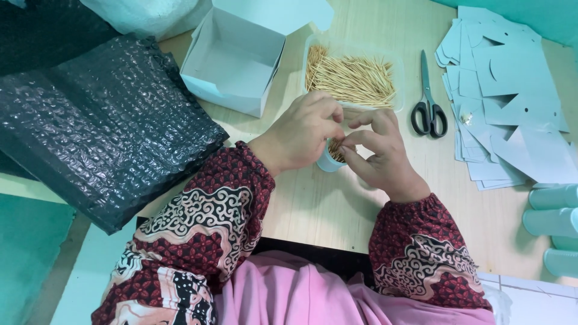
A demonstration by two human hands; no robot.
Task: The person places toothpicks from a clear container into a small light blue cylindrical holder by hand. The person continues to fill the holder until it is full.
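My left hand (pixel 301 133) and my right hand (pixel 379 153) meet over a small pale blue round container (pixel 327 163) that holds wooden toothpicks. The left hand wraps around the container's side. The right hand's fingertips pinch at its mouth, on the toothpicks (pixel 337 151). Most of the container is hidden behind my fingers. Just beyond my hands stands a clear plastic tray (pixel 397 90) filled with a pile of loose toothpicks (pixel 352 78). Both forearms wear red patterned sleeves.
An open white cardboard box (pixel 232 60) stands at the back left. Black bubble wrap sheets (pixel 102 120) lie stacked at the left. Black-handled scissors (pixel 428 99) lie right of the tray, beside a pile of flat pale blue card cutouts (pixel 512 102). Pale blue tubes (pixel 554 219) lie at the right edge.
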